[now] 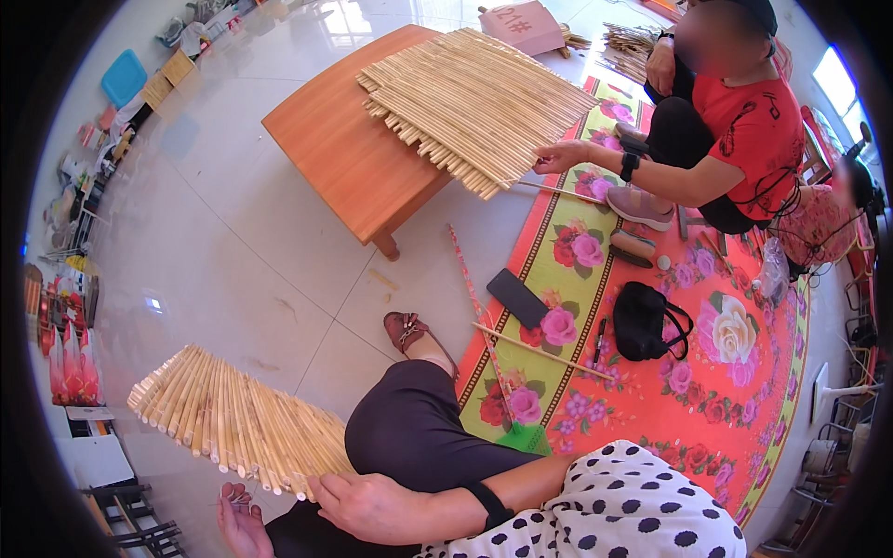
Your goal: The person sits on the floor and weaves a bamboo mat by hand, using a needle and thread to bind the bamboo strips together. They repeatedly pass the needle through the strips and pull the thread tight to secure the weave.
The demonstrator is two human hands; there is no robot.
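Observation:
A fan-shaped mat of pale, cut reed stalks (244,418) lies across my lap at the lower left, its stalks side by side. My right hand (367,507) is closed on the mat's near right end, thumb and fingers on the last stalks. Below the mat's near edge, my left hand (244,525) is turned palm up with its fingers curled. Something thin, perhaps a thread or wire, shows at those fingers, too small to make out.
A co-worker in a red shirt (758,130) touches a larger reed mat (474,102) on a wooden table (339,139). On the flowered mat (688,409) lie a phone (517,298), a black handbag (642,321), a pen (600,340), a loose stalk (544,352) and a green-ended swatter (523,437).

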